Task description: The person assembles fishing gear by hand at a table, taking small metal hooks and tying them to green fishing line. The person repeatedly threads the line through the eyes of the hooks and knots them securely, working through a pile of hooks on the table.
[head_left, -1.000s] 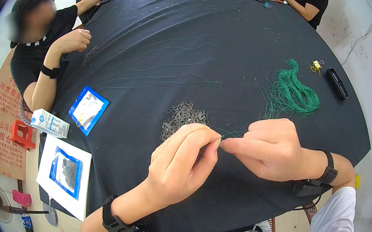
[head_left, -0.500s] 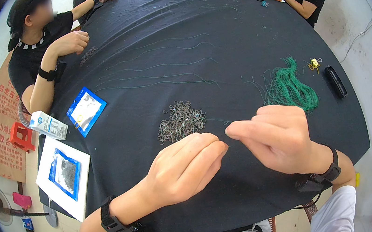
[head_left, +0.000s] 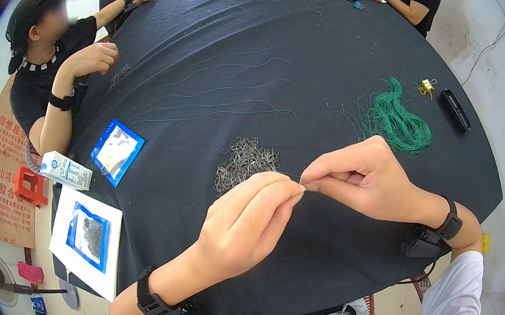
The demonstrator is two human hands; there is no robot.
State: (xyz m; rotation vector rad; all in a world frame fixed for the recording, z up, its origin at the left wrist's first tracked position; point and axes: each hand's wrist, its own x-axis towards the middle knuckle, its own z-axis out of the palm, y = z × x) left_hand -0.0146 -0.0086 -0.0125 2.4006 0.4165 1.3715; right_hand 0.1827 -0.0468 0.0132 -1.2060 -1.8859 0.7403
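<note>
I judge this partway: several green strands lie spread, perhaps finished, while a heap of metal hooks and a green thread hank are left. My left hand and right hand pinch a fine thread where their fingertips meet; any hook there is hidden.

Smudged white wall, pale floor, black-draped table, red plastic stool, grey fan.
</note>
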